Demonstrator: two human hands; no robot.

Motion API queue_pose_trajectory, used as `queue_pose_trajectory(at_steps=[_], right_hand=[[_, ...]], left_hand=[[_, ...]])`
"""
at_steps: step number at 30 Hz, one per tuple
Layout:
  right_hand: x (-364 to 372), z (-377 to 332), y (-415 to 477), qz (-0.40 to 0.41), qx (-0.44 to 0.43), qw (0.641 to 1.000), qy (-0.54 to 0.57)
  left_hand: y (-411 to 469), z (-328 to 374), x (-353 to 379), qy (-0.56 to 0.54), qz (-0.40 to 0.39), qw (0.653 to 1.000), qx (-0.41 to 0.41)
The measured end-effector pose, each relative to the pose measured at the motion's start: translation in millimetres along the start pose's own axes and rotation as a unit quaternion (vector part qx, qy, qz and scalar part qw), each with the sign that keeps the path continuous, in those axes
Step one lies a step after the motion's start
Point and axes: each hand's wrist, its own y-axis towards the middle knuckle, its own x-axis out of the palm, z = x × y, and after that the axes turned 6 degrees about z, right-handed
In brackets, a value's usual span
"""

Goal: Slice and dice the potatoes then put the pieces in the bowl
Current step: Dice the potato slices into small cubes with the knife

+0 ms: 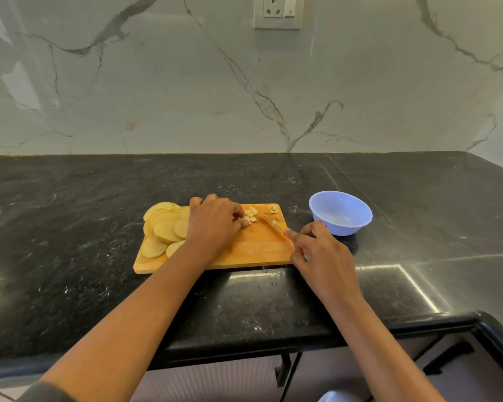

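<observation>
Item: dicing station, black bench, middle of its width, back from the front edge.

- Cutting board: wooden, long side parallel to the front edge of the bench.
- Potato slices: round, overlapping in a heap on the board's left end, not yet diced.
- Diced pieces: small loose clusters near the board's far right corner.
- Left hand: over the board's middle, fingers curled down, tips pinching a potato piece.
- Right hand: at the board's right end, gripping the knife by its handle. The blade is angled toward the left fingertips.
- Bowl: blue, just beside the board's right end; looks empty.

Handling note (judgement): dicing is under way and most slices remain. Keep the left fingertips tucked behind the knuckles. Bring the blade straight down close beside them and space the cuts evenly. Stack only a few slices at a time so they do not slide. Sweep the dice toward the bowl side.
</observation>
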Motion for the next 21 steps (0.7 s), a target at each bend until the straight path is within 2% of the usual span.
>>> queue_pose_trajectory(at_steps=[7, 10, 13, 16, 21], right_hand=[[-1, -1, -1, -0.009, -0.002, 1.0, 0.006], [-2, -2, -2, 0.008, -0.008, 1.0, 0.007], [-3, -2, -4, 0.011, -0.012, 1.0, 0.005], [-4, -2, -5, 0.021, 0.0, 1.0, 0.004], [-7, 1, -4, 0.034, 0.061, 0.998, -0.006]], left_hand=[[0, 10, 4, -0.068, 0.03, 0.996, 0.054], [1, 15, 5, -0.067, 0.034, 0.985, 0.152], [6, 23, 8, -0.022, 0.028, 0.971, 0.237], [13, 23, 7, -0.041, 0.053, 0.973, 0.222], [20, 20, 9, -0.089, 0.055, 0.986, 0.131]])
